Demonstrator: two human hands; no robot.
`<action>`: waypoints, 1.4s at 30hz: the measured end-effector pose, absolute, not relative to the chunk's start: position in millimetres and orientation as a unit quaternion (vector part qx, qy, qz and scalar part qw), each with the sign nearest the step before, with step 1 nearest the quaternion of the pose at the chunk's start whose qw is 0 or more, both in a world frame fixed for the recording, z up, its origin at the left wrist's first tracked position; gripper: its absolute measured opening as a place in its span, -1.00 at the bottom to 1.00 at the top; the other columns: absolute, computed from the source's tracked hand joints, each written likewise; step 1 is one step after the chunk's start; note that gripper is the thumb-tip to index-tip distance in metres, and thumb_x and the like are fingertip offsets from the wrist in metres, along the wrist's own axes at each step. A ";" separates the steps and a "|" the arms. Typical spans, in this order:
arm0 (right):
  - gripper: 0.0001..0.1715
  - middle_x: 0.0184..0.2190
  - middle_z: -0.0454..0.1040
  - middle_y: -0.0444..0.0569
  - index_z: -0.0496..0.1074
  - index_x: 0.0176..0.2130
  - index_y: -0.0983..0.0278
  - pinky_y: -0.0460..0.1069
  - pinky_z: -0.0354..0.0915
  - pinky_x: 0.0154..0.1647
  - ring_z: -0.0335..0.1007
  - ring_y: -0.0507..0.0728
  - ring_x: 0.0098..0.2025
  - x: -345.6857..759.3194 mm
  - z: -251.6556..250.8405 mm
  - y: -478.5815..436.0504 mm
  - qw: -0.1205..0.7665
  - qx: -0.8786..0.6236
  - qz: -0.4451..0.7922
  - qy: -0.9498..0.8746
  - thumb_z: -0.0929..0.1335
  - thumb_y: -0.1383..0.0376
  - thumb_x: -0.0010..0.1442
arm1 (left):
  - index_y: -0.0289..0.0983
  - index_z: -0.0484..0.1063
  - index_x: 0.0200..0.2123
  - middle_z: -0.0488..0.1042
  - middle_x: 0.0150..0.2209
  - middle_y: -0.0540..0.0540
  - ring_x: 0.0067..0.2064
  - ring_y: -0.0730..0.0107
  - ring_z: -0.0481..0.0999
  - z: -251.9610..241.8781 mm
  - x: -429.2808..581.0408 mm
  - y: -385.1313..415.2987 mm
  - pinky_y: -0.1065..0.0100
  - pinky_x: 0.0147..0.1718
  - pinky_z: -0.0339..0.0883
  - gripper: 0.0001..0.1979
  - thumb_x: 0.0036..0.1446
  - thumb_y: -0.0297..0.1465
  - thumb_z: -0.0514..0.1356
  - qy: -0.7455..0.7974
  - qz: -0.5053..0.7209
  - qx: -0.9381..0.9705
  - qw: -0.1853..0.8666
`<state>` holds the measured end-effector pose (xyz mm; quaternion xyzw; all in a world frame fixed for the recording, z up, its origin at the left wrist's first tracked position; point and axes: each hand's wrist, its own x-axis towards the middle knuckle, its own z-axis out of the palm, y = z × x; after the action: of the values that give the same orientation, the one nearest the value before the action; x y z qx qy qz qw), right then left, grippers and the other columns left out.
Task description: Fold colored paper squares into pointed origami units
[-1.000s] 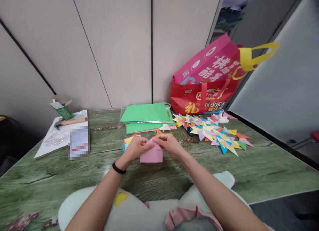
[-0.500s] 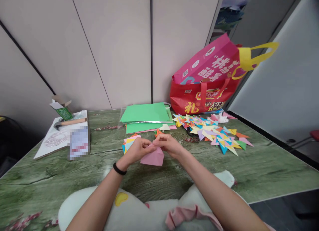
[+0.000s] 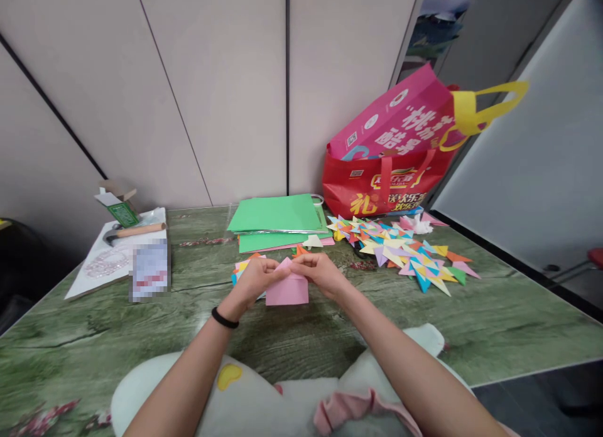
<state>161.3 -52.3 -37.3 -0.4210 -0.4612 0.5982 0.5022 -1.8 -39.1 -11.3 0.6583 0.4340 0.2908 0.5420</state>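
A sheet of pink paper [image 3: 287, 291], folded to a peak at the top, is held between my two hands above the green table. My left hand [image 3: 259, 279] pinches the upper left of the peak with thumb and fingers. On the other side, my right hand [image 3: 321, 274] grips the upper right edge the same way. Coloured paper sheets [image 3: 239, 267] lie partly hidden behind my left hand. Just beyond my fingers is a small orange folded paper piece [image 3: 299, 251].
Green sheets [image 3: 277, 214] are stacked at the back. Many folded paper points [image 3: 405, 248] are heaped at right, before a red bag [image 3: 377, 183]. At left, a hammer [image 3: 134, 233] and a small box [image 3: 120, 208] rest on a white board [image 3: 94, 270]. A plush cushion [image 3: 264, 405] lies nearest me.
The pink paper has turned a little, so its lower edge is now level and slightly higher. Its peak now shows between my fingers. Both hands have shifted only slightly.
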 end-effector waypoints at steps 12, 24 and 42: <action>-0.72 -0.60 0.45 -0.14 0.48 -0.54 0.33 -0.10 0.11 -0.50 0.24 -0.04 -0.58 160.3 -34.1 -53.5 0.512 -0.425 0.587 -0.461 0.48 0.18 -0.26 | -0.38 0.35 -0.64 0.23 -0.69 0.06 -0.64 0.62 0.11 -5.8 -0.5 -41.2 0.51 -0.65 -0.10 -0.62 -0.26 -0.15 0.30 0.421 0.282 0.612 0.608; -0.73 -0.61 0.45 -0.14 0.49 -0.54 0.33 -0.11 0.10 -0.52 0.23 -0.04 -0.58 159.7 -37.4 -52.8 0.514 -0.432 0.575 -0.468 0.48 0.19 -0.26 | -0.39 0.38 -0.66 0.23 -0.71 0.06 -0.66 0.62 0.13 -7.8 0.6 -40.8 0.51 -0.67 -0.10 -0.64 -0.28 -0.18 0.31 0.434 0.287 0.613 0.595; -0.69 -0.69 0.25 -0.22 0.37 -0.61 0.33 -0.11 -0.08 -0.59 0.01 -0.08 -0.64 155.2 -36.0 -52.6 0.524 -0.438 0.571 -0.455 0.43 0.13 -0.21 | -0.36 0.29 -0.66 0.13 -0.71 0.11 -0.65 0.66 0.02 -9.1 2.3 -42.7 0.51 -0.67 -0.22 -0.65 -0.20 -0.18 0.26 0.424 0.272 0.686 0.525</action>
<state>155.2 -52.6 -36.0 -0.4378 -0.4553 0.5712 0.5241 2.3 -42.7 -9.1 0.6861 0.4238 0.2723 0.5249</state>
